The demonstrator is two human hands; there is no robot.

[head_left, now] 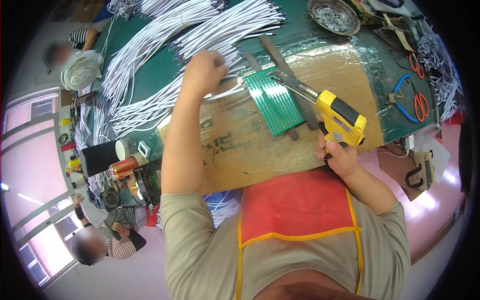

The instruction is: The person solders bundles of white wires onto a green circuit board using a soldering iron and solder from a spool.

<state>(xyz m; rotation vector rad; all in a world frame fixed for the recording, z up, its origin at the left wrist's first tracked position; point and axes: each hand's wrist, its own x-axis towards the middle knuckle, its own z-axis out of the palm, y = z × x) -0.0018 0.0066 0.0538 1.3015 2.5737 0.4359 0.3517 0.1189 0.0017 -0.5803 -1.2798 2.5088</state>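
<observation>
Green tabletop [300, 25] spreads across the workroom, with a fan [82, 70] and two other people off to the left, and a worn brown sheet [225, 155] covers the near part, probably to spare the surface beneath. On that sheet lies the green perforated board [272, 107], dotted with rows of shiny metal; a dark bar [306, 107] runs along its right side, and a narrower strip shows at both ends beneath it, perhaps as props or a stop. White cables [145, 60] lie in long bundles to the left and beyond, their ends gathered near the board, which seems meant to keep them within easy reach. Orange-handled scissors [421, 106] and blue-handled pliers [403, 102] rest at the right, apart from the board. As for the hands, the right hand [340, 157] is wrapped around the grip of a yellow-and-black tool [342, 119], angled so its metal nose meets or hovers over the board's upper right corner; contact cannot be told. The left hand [204, 72] is over the cables left of the board, fingers bent inward, and whether it pinches one I cannot tell.
</observation>
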